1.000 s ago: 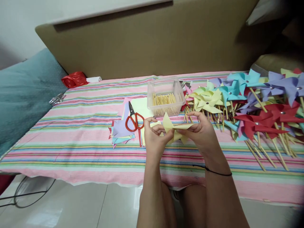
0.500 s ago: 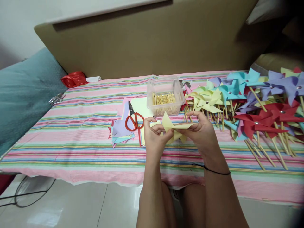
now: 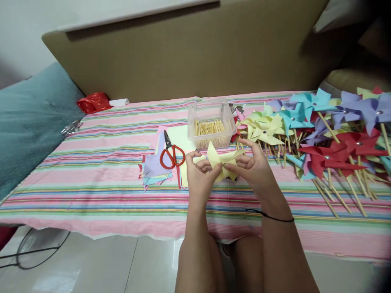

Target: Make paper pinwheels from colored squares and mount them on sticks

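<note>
Between my two hands is a pale yellow paper pinwheel (image 3: 215,156), its blades folded toward the centre. My left hand (image 3: 201,173) pinches its left side, thumb near the middle. From the other side my right hand (image 3: 252,167) grips it, thumb tip also at the centre, where a small dark spot shows between the thumbs. The backs of the blades and several fingertips are hidden behind the paper. Just beyond my hands stands a clear plastic box (image 3: 227,140) with many thin wooden sticks (image 3: 209,127) in it. Red-handled scissors (image 3: 172,156) lie left of my left hand.
Coloured paper pieces (image 3: 155,166) lie under and beside the scissors. Finished pinwheels on sticks (image 3: 330,156) crowd the right side. A red plastic bag (image 3: 94,103), a small white box (image 3: 119,102) and a clear packet (image 3: 71,128) sit far left on the striped cloth (image 3: 100,171).
The pinwheel has tilted so that its face shows more to me. My right thumb has moved in to the centre, close to my left thumb.
</note>
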Motion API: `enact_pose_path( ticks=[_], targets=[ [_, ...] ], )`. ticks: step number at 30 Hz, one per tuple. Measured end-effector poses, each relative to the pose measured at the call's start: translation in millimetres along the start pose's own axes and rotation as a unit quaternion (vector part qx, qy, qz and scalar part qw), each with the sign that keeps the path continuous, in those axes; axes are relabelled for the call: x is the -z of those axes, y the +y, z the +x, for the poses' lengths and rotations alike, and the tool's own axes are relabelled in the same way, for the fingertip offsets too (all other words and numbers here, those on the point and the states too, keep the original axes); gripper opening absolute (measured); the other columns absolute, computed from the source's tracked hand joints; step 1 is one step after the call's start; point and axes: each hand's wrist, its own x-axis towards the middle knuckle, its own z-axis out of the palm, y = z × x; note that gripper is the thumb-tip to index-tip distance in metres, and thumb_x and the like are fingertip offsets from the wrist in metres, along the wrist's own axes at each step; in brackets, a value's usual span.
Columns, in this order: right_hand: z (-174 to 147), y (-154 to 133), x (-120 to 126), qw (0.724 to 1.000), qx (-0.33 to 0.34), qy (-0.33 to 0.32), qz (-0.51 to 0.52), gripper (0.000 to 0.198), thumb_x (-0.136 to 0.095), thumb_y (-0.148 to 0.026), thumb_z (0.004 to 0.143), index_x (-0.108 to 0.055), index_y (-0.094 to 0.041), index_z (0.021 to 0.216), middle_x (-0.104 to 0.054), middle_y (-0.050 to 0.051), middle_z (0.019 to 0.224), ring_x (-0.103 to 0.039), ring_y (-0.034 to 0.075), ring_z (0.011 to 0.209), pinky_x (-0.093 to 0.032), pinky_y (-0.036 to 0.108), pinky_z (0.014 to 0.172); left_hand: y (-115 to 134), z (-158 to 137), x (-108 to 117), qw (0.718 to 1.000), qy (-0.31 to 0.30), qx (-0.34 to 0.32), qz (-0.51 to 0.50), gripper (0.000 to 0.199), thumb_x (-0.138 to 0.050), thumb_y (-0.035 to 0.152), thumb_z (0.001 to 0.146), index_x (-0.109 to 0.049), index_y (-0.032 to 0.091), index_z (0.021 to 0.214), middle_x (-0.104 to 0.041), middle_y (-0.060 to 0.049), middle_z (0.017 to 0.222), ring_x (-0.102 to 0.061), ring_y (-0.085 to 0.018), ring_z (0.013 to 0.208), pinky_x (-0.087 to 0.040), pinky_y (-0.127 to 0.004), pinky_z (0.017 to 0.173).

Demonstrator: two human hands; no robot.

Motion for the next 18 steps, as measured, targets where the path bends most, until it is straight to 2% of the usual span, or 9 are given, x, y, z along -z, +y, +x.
enact_pose_path(
  ticks=[6, 10, 14, 18],
  targets=[
    [-0.7, -0.4, -2.0, 1.0, -0.007, 0.009, -0.001, 0.079, -0.082, -0.034, 0.06, -0.038, -0.029, 0.125, -0.06, -0.006, 0.063, -0.066, 0.019, 0.061, -0.053, 0.03, 0.055, 5.1, -2.4, -1.0, 0.999, 0.005, 0.025, -0.031, 0.051, -0.074, 0.027, 0.065, -0.033, 0.025, 0.096, -0.063, 0.007, 0.061, -0.06, -0.012, 0.05, -0.048, -0.022, 0.052],
    [-0.5, -1.4, -3.2, 1.0, -0.016, 0.024, 0.012, 0.08, -0.084, -0.031, 0.056, -0.038, -0.027, 0.122, -0.058, -0.009, 0.058, -0.064, 0.017, 0.057, -0.052, 0.028, 0.054, 6.5, -1.1, 0.8, 0.999, -0.006, 0.025, -0.046, 0.047, -0.071, 0.031, 0.069, -0.034, 0.024, 0.098, -0.061, 0.007, 0.058, -0.058, -0.011, 0.048, -0.047, -0.022, 0.051],
    [0.0, -0.6, -3.1, 0.999, -0.022, 0.03, 0.013, 0.078, -0.084, -0.031, 0.055, -0.039, -0.027, 0.119, -0.058, -0.008, 0.059, -0.065, 0.018, 0.06, -0.053, 0.028, 0.056, 5.8, 0.5, 2.6, 0.998, -0.025, 0.027, -0.048, 0.056, -0.078, 0.03, 0.062, -0.036, 0.023, 0.1, -0.065, 0.004, 0.065, -0.063, -0.013, 0.055, -0.05, -0.024, 0.054],
    [0.0, 1.1, -3.0, 0.999, 0.0, 0.029, -0.013, 0.072, -0.082, -0.031, 0.058, -0.041, -0.027, 0.117, -0.051, -0.011, 0.054, -0.061, 0.015, 0.054, -0.051, 0.026, 0.051, 2.6, 1.3, 3.7, 0.998, -0.049, 0.024, -0.035, 0.066, -0.083, 0.024, 0.055, -0.037, 0.023, 0.102, -0.068, 0.0, 0.071, -0.067, -0.017, 0.064, -0.053, -0.027, 0.059]
  ],
)
